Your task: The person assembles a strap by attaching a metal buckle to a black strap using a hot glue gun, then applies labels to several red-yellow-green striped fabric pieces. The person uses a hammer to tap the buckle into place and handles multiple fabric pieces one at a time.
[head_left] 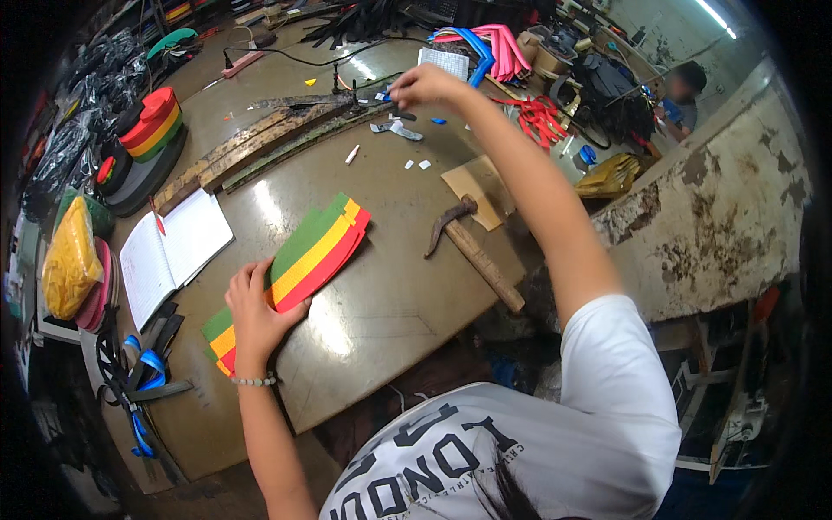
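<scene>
A stack of green, yellow and red striped straps point(316, 251) lies slantwise on the table, its far ends slightly fanned. My left hand point(260, 314) is closed over the straps' middle, thumb on the red side. Their near ends show beside my wrist. At the far side of the table my right hand point(425, 88) is raised, its fingertips pinched together beside small blue and dark pieces; what they hold, if anything, is too small to make out. A grey-handled cutter-like tool point(400, 131) lies just below that hand.
A hammer point(481, 258) lies on the right, partly over a tan board point(475, 192). Long wooden bars point(251, 147) cross the table's far side. An open notebook point(178, 247), striped webbing rolls point(152, 126) and a yellow bag point(69, 260) sit left. Another person point(680, 108) is far right.
</scene>
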